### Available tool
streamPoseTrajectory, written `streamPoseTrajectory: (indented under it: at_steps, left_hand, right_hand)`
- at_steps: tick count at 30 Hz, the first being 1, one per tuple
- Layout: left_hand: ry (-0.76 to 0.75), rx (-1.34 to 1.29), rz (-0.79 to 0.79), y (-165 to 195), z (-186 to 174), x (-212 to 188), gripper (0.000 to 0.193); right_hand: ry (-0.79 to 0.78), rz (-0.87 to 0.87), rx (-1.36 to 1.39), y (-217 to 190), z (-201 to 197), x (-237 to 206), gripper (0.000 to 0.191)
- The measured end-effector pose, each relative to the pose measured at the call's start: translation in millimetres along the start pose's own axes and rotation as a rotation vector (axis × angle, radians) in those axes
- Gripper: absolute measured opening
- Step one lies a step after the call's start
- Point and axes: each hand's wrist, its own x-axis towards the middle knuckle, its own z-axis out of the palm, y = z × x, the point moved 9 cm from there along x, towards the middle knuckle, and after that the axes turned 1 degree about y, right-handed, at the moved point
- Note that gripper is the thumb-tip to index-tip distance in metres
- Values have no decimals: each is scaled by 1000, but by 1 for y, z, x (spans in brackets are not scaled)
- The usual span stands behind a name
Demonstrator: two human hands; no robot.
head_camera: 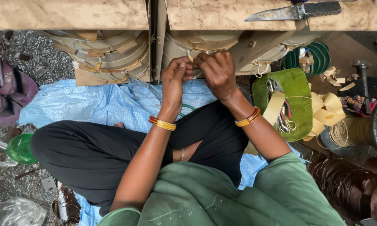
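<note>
- The left hand (174, 79) and the right hand (217, 72) meet just under the front edge of the wooden bench (222, 14), both pressed against a tan coil bundle (205, 44) wrapped in paper tape.
- Left fingers are curled nearly closed, thumb against fingertips, pinching what looks like a thin white tie or tape end (190, 56) on the bundle; the strand is too fine to make out for certain.
- Right fingers are bent tight and bunched on the same spot, knuckles up, gripping the same strand against the bundle's face.
- The bundle sits tucked beneath the bench, directly ahead of the person's crossed legs, with a second taped bundle (109, 54) under the bench well to its left.
- Handling, as a judgement: the wound bundle is probably heavy and stiff as a whole, while its paper wrap is thin and tears easily; the tie is light and limp, best taken by its free end in a fingertip pinch, with the other hand bracing the wrap beside it.
- A knife (293, 11) lies on the bench top, to the right of the hands.
- Right of the bundle, on the ground, a green tray (299, 90) holds scissors (285, 121) and tan tape strips (326, 106); a hammer (363, 71) lies farther right.
- A blue woven sheet (92, 104) covers the ground below the bench.
</note>
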Motion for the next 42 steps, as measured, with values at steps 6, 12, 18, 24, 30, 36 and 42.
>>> streamPoseTrajectory:
  at_steps: [6,12,18,24,30,36,42]
  left_hand:
    - [-81,-410,32,-16,14,3,15]
    - [8,-208,86,-12,1,8,14]
    - [37,-326,-47,-18,-3,15,14]
    - [129,-324,-140,-16,-14,8,13]
    - [136,47,76,7,-17,-1,20]
    - [-133,461,-33,-61,39,-22,44]
    - [-945,923,397,-139,195,-73,26]
  right_hand:
    - [26,345,116,7,4,9,16]
    - [137,463,136,6,6,11,12]
    - [298,342,93,-2,-15,-29,35]
    - [50,43,-135,-18,19,-24,24]
    - [-24,357,209,12,25,-19,44]
    - [220,1129,208,83,-48,-184,39]
    - [-690,1889,-217,106,-94,-446,63]
